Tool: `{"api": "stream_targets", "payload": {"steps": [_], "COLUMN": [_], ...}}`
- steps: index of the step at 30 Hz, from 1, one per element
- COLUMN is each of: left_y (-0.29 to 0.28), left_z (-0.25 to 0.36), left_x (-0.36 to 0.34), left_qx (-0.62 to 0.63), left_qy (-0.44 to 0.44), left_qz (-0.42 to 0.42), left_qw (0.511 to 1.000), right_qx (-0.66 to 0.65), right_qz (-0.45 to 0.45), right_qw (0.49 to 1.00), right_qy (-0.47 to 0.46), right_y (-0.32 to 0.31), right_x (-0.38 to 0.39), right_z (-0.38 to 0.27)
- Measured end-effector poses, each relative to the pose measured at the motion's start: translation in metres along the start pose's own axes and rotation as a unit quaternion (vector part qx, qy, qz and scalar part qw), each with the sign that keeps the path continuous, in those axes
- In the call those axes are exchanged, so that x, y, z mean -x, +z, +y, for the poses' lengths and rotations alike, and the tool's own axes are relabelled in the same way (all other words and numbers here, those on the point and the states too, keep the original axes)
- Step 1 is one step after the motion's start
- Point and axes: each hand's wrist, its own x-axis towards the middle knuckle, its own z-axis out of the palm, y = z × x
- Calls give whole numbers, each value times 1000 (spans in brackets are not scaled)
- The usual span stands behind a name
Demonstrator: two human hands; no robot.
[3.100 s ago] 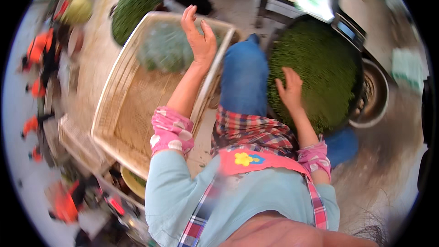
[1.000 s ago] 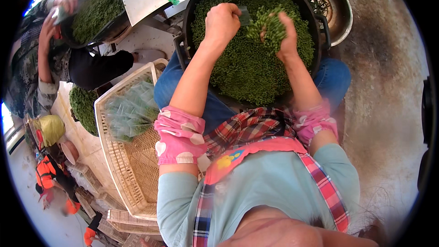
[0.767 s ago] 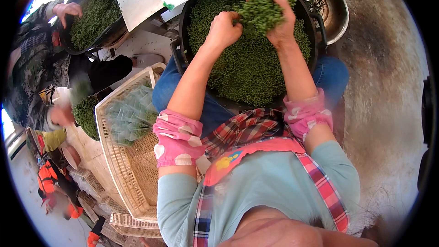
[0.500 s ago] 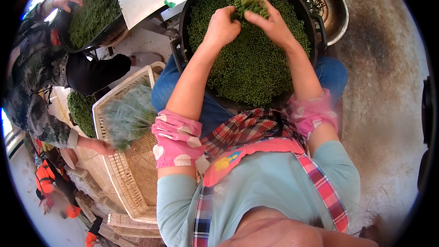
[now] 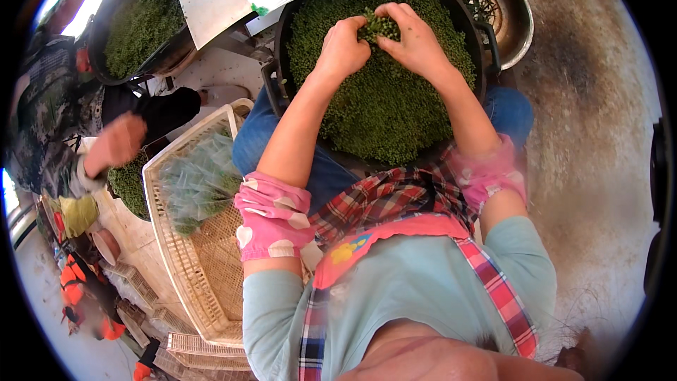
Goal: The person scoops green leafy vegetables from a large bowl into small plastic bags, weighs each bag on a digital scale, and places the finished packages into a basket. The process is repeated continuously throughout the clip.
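Right hand [image 5: 416, 44] has dropped a bit since half a second ago. On my feed, its thumb and fingers pinch the green clump [image 5: 381, 27] above the black tub [image 5: 480, 70]; left hand [image 5: 343, 49] curls at the clump's left edge, can't tell its grip.

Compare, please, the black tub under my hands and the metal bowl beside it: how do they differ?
The black tub holds a broad mass of green beadlike produce; the silvery metal bowl holds only some dark strips. The tub is larger and shows handles; the bowl is smaller, with no handle visible. Both are round.
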Motion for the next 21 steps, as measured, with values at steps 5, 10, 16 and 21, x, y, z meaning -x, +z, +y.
{"api": "stream_targets", "payload": {"steps": [5, 10, 16, 21], "left_y": [-3, 13, 12, 10], "left_z": [2, 3, 10, 2], "left_x": [2, 6, 12, 11], "left_qx": [30, 14, 7, 13], "left_qy": [8, 38, 38, 36], "left_qz": [4, 15, 7, 22], "left_qw": [1000, 999, 999, 999], "right_qx": [-112, 39, -286, -328], "right_qz": [-59, -35, -173, -78], "right_qw": [991, 992, 890, 931], "right_qy": [32, 119, 310, 141], "right_y": [-6, 16, 12, -9], "right_x": [7, -9, 5, 24], "right_z": [-10, 13, 17, 1]}}
